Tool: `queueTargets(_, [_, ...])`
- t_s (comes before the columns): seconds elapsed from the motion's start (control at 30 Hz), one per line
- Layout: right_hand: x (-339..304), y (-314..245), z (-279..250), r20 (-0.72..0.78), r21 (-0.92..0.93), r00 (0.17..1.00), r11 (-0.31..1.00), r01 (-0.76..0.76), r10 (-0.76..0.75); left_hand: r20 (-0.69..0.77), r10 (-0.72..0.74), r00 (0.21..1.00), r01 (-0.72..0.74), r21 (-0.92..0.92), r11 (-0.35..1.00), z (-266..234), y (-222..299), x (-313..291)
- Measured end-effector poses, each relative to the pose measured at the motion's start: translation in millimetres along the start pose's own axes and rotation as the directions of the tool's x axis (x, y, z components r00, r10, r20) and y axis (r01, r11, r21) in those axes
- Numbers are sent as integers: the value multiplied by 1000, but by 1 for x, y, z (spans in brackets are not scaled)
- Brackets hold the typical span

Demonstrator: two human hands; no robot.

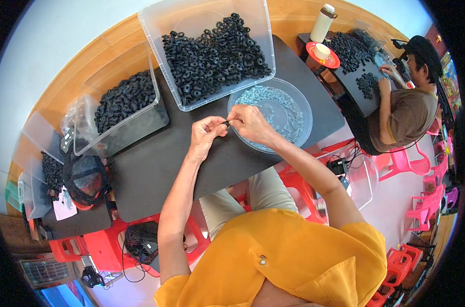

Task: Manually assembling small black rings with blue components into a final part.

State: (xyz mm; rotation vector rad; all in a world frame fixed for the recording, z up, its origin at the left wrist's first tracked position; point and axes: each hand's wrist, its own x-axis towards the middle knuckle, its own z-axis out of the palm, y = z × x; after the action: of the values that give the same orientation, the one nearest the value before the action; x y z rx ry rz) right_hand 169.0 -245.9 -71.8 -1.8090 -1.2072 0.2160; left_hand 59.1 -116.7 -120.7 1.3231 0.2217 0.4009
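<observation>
Over the dark table, my left hand [206,135] pinches a small black plastic part [226,123] between thumb and fingertips. My right hand [250,124] meets it from the other side, its fingers pressed together at the part; whatever else they hold is hidden. Just behind and beneath my right hand is a round clear tub [305,110] with small shiny metal pieces [263,97] scattered over its bottom. A large translucent bin [269,30] stands beyond my hands, tilted toward me and holding a heap of small black ring-shaped parts [217,61].
To the left, another clear bin [125,138] holds black parts. A dark mesh-like item [86,176] lies near the table's left end. At a second table on the right, a person [409,115] handles black parts beside a cream bottle [322,23] and a red plate [334,62].
</observation>
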Motion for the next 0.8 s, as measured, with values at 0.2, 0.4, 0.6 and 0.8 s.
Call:
queueTargets(0.2, [7,-2,6,64,-167,997,985,-36,47,-29,39,999,-37,62,997,2,-3,0])
queueTargets(0.4, [13,-21,13,123,-392,990,920,-10,64,-134,95,986,-87,64,994,3,-6,1])
queueTargets(0.6, [-1,-26,28,-20,-407,988,904,130,-151,-232,77,970,-54,102,993,4,-3,1])
queueTargets(0.8, [-1,-24,39,-14,-532,978,830,167,-206,-280,50,959,-11,139,990,7,5,-2])
